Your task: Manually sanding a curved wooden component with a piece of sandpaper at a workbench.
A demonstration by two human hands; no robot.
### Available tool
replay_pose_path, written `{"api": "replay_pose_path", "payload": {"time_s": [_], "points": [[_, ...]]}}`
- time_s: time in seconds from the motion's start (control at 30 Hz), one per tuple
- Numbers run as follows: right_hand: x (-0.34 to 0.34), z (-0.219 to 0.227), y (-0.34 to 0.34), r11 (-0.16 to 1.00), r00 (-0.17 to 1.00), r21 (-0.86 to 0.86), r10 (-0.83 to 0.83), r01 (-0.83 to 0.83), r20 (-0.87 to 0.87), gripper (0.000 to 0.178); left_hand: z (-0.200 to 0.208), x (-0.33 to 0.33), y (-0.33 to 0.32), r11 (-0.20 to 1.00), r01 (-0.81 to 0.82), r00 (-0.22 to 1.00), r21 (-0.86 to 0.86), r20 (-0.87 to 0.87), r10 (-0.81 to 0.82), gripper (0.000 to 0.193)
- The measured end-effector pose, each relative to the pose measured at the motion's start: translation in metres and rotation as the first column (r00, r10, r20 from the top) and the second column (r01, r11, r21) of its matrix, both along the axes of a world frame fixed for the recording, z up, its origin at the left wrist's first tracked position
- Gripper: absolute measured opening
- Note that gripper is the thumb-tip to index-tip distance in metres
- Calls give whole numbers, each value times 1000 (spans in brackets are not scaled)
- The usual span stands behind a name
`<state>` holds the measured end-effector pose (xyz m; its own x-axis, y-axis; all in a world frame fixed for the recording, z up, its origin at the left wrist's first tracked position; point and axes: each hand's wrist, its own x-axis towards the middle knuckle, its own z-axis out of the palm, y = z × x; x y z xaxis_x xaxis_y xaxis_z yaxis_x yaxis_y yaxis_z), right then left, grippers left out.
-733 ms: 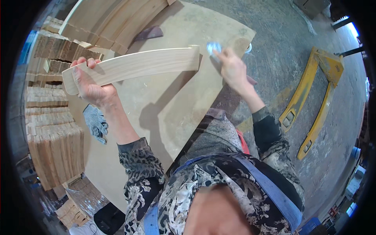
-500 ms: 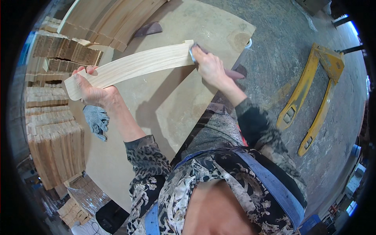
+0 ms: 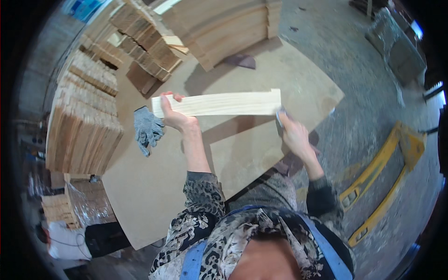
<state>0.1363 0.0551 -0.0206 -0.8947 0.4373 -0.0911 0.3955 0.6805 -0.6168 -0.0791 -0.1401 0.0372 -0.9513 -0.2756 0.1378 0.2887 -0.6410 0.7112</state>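
Observation:
My left hand [image 3: 173, 115] is closed around the left end of a pale, slightly curved wooden slat [image 3: 224, 103], holding it above the table [image 3: 154, 196]. At the slat's right end, by the lower corner, is my right hand [image 3: 296, 136]. Its fingers pinch a small piece of sandpaper [image 3: 280, 116], greyish with a light edge and partly covered by the fingers. A grey knitted glove [image 3: 148, 130] lies on the table beside my left wrist. Farther back, a dark maroon sheet [image 3: 241, 61] rests on the tabletop.
Stacked wooden slats [image 3: 84, 135] line the left side, with more bundles [image 3: 144, 46] behind them. A larger stack of curved boards [image 3: 224, 28] stands at the far edge. Yellow pallet-jack forks [image 3: 373, 163] lie on the floor at right. At lower left is another person [image 3: 67, 240].
My view has shifted, and the slat now lies nearly level across it instead of slanting up to the right. My right hand has moved to the slat's lower right corner with the sandpaper.

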Motion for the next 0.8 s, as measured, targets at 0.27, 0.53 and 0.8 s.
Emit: {"api": "replay_pose_path", "payload": {"time_s": [0.27, 0.53, 0.8], "points": [[71, 9, 21, 777, 767, -577, -523, 250, -372, 52, -53, 41, 23, 973, 82, 941, 218, 306, -148, 26], [127, -35, 55, 472, 517, -777, -826, 415, -225, 49, -127, 43, 40, 811, 533, 667, 242, 470, -578, 39], [145, -43, 84, 522, 522, -713, -814, 467, -254, 49, -56, 52, 30, 188, -2, 900, -982, -84, -428, 52]]}}
